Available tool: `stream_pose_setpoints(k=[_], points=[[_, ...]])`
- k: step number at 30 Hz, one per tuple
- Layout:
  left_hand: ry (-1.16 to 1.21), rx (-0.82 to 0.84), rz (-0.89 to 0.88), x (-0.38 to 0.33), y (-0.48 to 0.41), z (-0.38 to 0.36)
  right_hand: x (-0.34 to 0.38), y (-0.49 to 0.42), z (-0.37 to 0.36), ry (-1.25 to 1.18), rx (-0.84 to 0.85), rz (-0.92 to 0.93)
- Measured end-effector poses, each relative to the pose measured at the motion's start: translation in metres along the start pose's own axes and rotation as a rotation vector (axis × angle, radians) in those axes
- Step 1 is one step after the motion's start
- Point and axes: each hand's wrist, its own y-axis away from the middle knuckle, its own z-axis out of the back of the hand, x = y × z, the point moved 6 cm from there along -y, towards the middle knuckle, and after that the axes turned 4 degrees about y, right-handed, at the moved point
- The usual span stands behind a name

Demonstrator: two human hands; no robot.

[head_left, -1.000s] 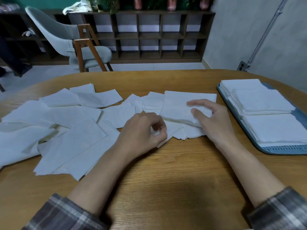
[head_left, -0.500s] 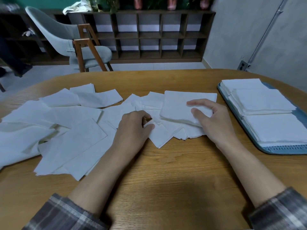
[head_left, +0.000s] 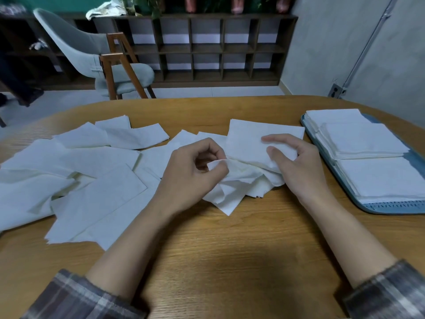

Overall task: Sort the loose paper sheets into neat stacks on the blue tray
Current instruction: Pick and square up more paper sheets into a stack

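Several loose white paper sheets (head_left: 76,178) lie scattered over the left and middle of the wooden table (head_left: 230,249). My left hand (head_left: 190,173) pinches the lifted corner of one crumpled sheet (head_left: 230,189) near the table's middle. My right hand (head_left: 296,166) grips a small stack of sheets (head_left: 248,141), thumb on top and fingers curled over its right edge. At the far right a blue tray (head_left: 391,207) carries three neat white stacks (head_left: 379,176).
Behind the table stand a grey chair (head_left: 92,56) with wooden legs and a dark cubby shelf (head_left: 207,47) along the wall. A grey wall with a pipe and socket (head_left: 337,90) is at the right. Bare wood lies in front of my arms.
My left hand has moved right toward the stack and now pinches up a corner of a sheet, crumpling it. My right hand keeps its grip on the stack.
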Motion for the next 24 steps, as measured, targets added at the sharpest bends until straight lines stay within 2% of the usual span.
stream_pose_setpoints(k=[6, 15, 24], points=[[0.179, 0.065, -0.029, -0.005, 0.0, 0.005, -0.001, 0.0, 0.001, -0.023, -0.002, -0.021], [0.37, 0.052, -0.027, -0.004, -0.003, 0.014, -0.005, -0.002, 0.001, -0.085, 0.016, -0.053], [0.198, -0.104, 0.006, 0.0, -0.002, 0.011, -0.004, 0.0, 0.0, -0.115, 0.037, -0.069]])
